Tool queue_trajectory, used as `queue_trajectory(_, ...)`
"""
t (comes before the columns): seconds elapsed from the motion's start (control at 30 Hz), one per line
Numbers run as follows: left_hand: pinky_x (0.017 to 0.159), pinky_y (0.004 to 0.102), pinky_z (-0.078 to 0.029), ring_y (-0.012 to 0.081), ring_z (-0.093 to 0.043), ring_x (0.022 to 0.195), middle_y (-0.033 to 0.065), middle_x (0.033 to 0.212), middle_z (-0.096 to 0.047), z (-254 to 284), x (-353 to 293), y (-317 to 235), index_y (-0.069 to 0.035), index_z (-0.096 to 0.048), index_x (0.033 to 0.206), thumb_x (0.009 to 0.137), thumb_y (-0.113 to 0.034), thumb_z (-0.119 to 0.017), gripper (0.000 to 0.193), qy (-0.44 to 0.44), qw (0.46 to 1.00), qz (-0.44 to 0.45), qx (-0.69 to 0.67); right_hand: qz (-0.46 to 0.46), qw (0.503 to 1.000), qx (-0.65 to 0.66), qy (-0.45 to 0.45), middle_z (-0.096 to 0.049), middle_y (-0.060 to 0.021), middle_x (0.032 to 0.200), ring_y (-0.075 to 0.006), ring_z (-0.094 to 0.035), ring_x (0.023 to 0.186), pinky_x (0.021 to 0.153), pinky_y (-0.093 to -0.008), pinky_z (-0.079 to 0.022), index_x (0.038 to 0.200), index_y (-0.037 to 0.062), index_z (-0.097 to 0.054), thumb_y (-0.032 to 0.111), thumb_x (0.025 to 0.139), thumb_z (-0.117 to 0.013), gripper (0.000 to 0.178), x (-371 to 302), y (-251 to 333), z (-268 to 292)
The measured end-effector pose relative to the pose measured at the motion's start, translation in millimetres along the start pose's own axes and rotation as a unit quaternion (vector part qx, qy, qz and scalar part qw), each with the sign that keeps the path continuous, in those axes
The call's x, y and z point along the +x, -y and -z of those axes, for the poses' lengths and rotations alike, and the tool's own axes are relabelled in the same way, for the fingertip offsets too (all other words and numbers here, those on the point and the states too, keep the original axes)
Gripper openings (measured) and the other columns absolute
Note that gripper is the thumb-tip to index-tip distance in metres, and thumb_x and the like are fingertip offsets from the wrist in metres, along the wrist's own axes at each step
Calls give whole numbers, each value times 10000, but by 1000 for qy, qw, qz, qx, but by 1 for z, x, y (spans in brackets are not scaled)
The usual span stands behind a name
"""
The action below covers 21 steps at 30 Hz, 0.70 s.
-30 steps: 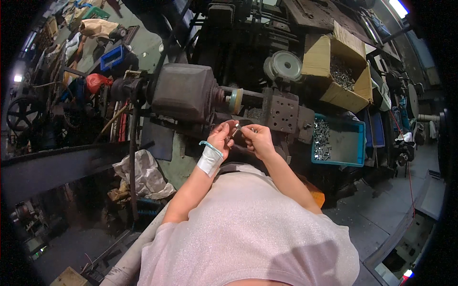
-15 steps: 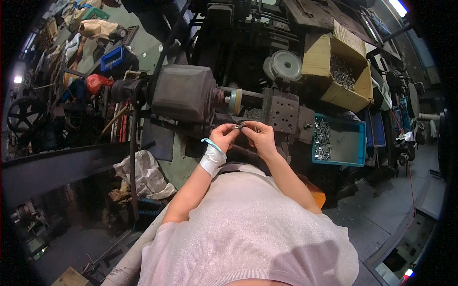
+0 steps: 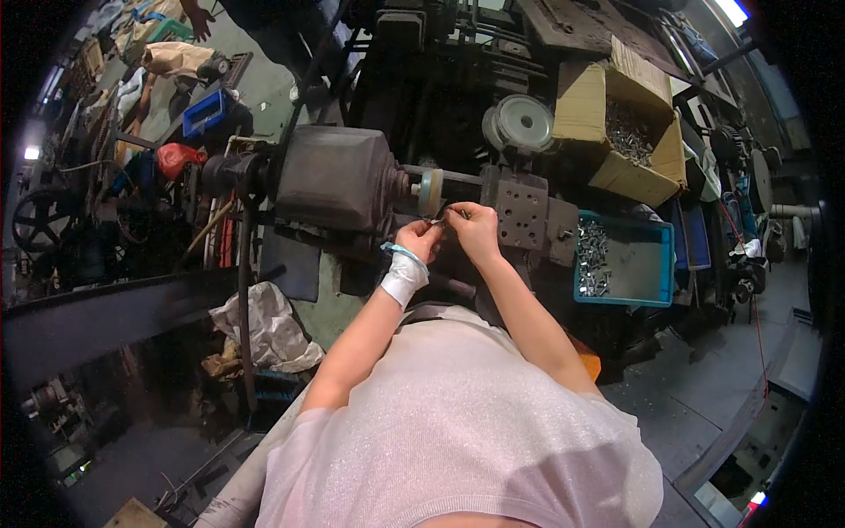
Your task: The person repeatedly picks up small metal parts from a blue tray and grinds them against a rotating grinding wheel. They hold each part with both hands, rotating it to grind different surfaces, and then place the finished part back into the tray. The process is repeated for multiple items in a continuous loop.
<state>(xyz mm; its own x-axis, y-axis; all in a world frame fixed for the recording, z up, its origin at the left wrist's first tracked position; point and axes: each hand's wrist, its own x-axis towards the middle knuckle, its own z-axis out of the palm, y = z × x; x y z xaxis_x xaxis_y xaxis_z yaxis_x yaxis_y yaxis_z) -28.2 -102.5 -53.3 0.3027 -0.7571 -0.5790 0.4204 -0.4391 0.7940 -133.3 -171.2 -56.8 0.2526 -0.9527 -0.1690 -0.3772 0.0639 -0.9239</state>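
My left hand [image 3: 419,239], with a white wrap and a blue band at the wrist, and my right hand [image 3: 473,227] meet in front of a dark machine. Together they pinch a small metal part [image 3: 440,223] between the fingertips. Just behind the part is the machine's shaft with a round wheel [image 3: 430,191]. The big motor housing [image 3: 334,178] sits to the left, a perforated metal block [image 3: 521,214] to the right.
A blue tray [image 3: 635,264] with several small metal parts stands right of the block. Behind it is an open cardboard box [image 3: 623,123] of shiny parts and a round metal disc [image 3: 520,121]. Crumpled sacks [image 3: 264,327] lie on the floor at the left. Tools and clutter fill the far left.
Both hands have edged slightly up toward the machine's shaft, keeping the small part between them.
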Motion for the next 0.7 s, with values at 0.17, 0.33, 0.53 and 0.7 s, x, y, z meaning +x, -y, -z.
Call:
queue_trajectory(0.17, 347, 202, -306, 72, -443, 405, 16, 588, -540, -2, 5, 3, -29, -557, 701, 783, -134, -583, 136, -30, 999, 8, -32, -2, 1000, -4, 0, -611, -152, 641, -179, -570, 551, 544, -291, -435, 810, -3, -649, 152, 688, -630, 198, 4, 10, -3)
queue_trajectory(0.33, 354, 199, -311, 73, -448, 408, 21, 589, -543, -3, 6, 4, -26, -553, 693, 779, -136, -582, 143, -39, 999, -4, -27, -2, 1000, -10, -5, -599, -142, 603, -158, -548, 519, 521, -292, -423, 806, 4, -654, 151, 688, -629, 190, 4, 11, -4)
queue_trajectory(0.53, 352, 195, -296, 66, -431, 405, 15, 577, -537, -3, 3, -1, -25, -556, 687, 780, -149, -587, 158, -34, 999, -12, 1, -24, 999, 28, -8, -584, -108, 570, -114, -507, 502, 505, -267, -413, 800, -2, -652, 140, 687, -628, 183, 4, 8, -6)
queue_trajectory(0.7, 342, 195, -272, 55, -381, 380, 4, 556, -524, 0, -21, -16, -26, -574, 699, 807, -176, -572, 185, 16, 999, -20, -42, -23, 989, 137, 56, -591, -31, 618, -72, -472, 508, 475, -228, -384, 794, -12, -649, 120, 713, -632, 155, -6, 19, 10)
